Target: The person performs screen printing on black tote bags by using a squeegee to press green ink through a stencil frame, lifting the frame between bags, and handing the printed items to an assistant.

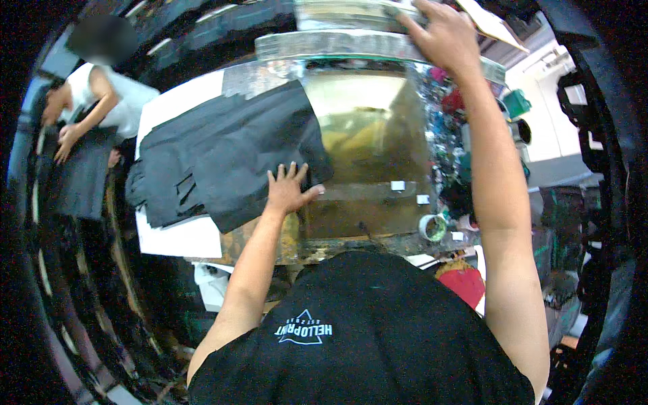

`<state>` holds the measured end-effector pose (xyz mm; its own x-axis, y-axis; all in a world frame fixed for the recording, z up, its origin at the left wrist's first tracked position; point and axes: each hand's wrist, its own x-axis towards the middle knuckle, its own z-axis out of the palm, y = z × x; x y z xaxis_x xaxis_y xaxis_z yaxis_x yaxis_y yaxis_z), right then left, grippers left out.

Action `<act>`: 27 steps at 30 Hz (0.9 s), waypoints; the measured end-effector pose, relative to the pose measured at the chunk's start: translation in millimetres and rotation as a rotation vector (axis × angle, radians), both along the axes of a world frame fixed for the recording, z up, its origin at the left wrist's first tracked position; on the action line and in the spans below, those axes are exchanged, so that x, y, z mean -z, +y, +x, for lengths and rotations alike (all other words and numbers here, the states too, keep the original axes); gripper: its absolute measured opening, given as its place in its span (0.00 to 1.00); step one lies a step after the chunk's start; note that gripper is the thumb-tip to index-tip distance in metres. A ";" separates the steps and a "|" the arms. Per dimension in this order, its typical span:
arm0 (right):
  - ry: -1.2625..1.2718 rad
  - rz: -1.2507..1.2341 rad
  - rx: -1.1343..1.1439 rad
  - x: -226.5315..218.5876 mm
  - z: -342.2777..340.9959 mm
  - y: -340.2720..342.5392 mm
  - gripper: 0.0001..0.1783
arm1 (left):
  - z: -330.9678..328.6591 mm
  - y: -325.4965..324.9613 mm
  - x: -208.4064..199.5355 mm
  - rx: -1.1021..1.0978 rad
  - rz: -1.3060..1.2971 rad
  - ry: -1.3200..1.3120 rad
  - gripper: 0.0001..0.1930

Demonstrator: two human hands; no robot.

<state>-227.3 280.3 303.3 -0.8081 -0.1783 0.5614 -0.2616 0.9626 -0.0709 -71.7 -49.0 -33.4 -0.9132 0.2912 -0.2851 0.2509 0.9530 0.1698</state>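
A dark grey-black stack of cloth pieces lies across the table, its edges uneven at the left. Spread flat on the cloth's right lower edge is my left hand, its fingers apart and holding nothing. To the right of the cloth is a glossy amber-brown panel with reflections on it. My right hand reaches to the far side, by a pale bar-like frame edge. Its thumb points left, while the other fingers are mostly hidden beyond the picture's top edge, so its grip does not show.
A white board lies under the cloth. Along the panel's right side runs a paint-spattered strip, with a roll of tape near the front. A green container stands farther right. At the left, another person handles dark cloth.
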 end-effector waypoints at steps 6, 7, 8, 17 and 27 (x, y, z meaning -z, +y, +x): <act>0.022 -0.067 -0.062 -1.8 -3.0 9.4 0.41 | -26.9 95.4 32.9 0.355 0.121 0.164 0.62; 0.019 -0.033 -0.043 -3.2 -4.6 10.8 0.41 | -35.3 113.3 34.5 0.401 0.138 0.161 0.62; 0.060 -0.025 -0.074 -0.1 -9.3 12.5 0.41 | -42.2 130.0 33.1 0.439 0.148 0.159 0.62; -0.033 -0.059 -0.095 -1.2 -25.6 18.3 0.43 | -27.6 222.2 38.3 0.465 0.304 0.178 0.61; 0.016 -0.056 -0.022 -5.5 -15.8 16.9 0.40 | -3.3 239.3 35.2 0.458 0.347 0.150 0.61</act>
